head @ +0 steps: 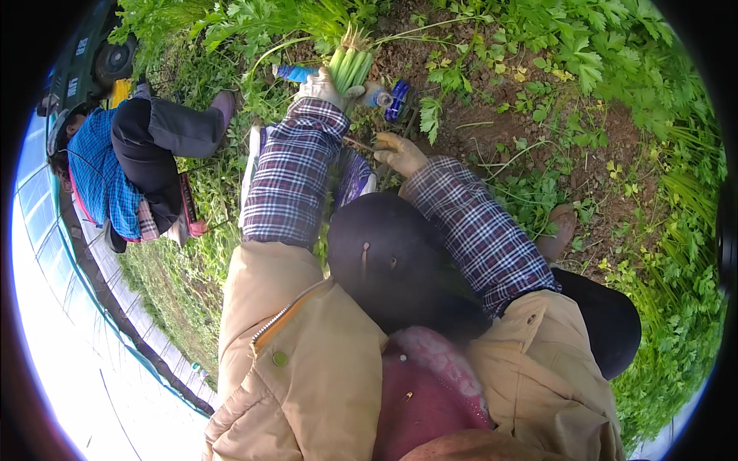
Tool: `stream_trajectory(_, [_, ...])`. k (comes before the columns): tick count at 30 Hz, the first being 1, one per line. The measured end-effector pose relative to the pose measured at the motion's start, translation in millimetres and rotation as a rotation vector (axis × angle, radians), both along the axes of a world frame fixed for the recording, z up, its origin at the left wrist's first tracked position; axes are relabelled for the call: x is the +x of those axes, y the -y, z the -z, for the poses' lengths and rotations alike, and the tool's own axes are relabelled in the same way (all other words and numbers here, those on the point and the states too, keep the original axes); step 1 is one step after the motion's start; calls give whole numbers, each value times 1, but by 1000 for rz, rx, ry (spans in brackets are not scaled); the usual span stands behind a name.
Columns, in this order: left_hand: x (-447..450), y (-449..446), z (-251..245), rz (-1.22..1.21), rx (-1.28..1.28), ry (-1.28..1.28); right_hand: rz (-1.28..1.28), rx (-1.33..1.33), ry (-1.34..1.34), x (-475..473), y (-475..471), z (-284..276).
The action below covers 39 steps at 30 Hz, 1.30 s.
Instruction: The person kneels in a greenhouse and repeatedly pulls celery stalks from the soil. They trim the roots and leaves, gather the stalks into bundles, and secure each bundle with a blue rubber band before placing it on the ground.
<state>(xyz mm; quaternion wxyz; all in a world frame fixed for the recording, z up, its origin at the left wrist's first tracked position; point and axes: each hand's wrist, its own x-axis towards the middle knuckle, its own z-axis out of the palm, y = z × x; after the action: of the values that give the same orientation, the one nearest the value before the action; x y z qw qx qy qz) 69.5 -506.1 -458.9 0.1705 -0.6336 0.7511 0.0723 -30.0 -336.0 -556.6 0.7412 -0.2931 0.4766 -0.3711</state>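
My left hand [324, 87], in a pale work glove, grips a bunch of celery [350, 68] by its green stalks. The pale roots [356, 38] point away from me. Beside that hand lie a blue cylindrical item [297, 73] and a shiny blue roll-like item [397, 100], both partly hidden. My right hand [402, 153] wears a soiled, yellowish glove and is held lower and to the right, apart from the celery. Its fingers close on a thin reddish-brown object [358, 143], perhaps a blade; most of it is hidden.
Leafy celery plants [599, 52] stand ahead and to the right. Brown soil [490, 135] with loose leaves lies between. At left a person [104, 167] in a blue checked shirt sits low, near a dark green wheeled vehicle [95, 55]. My dark-trousered knee [380, 253] rises below my hands.
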Motion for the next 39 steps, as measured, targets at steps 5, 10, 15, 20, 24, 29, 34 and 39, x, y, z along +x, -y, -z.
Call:
stream_trajectory(5, [14, 2, 16, -347, 235, -350, 153, 129, 255, 64, 84, 8])
stream_trajectory(10, [22, 1, 18, -276, 252, -575, -35, -42, 158, 81, 104, 20])
stream_trajectory(15, [8, -16, -76, -59, 27, -569, -210, -406, 29, 32, 93, -61])
stream_trajectory(20, [-8, -69, -199, 228, -116, -951, -316, -792, -419, -26, 35, -187])
stream_trajectory(24, [-3, -142, -237, 375, -77, -1096, -57, -1064, -785, -49, -51, -246])
stream_trajectory(29, [-14, -232, -213, 337, -204, -825, 667, -461, 332, -90, -135, -260])
stream_trajectory(34, [-27, -270, -193, 563, -599, -890, 548, -730, 542, -66, -138, -245])
stream_trajectory(39, [-12, -272, -202, 640, -499, -708, 334, -626, 0, -116, -170, -273])
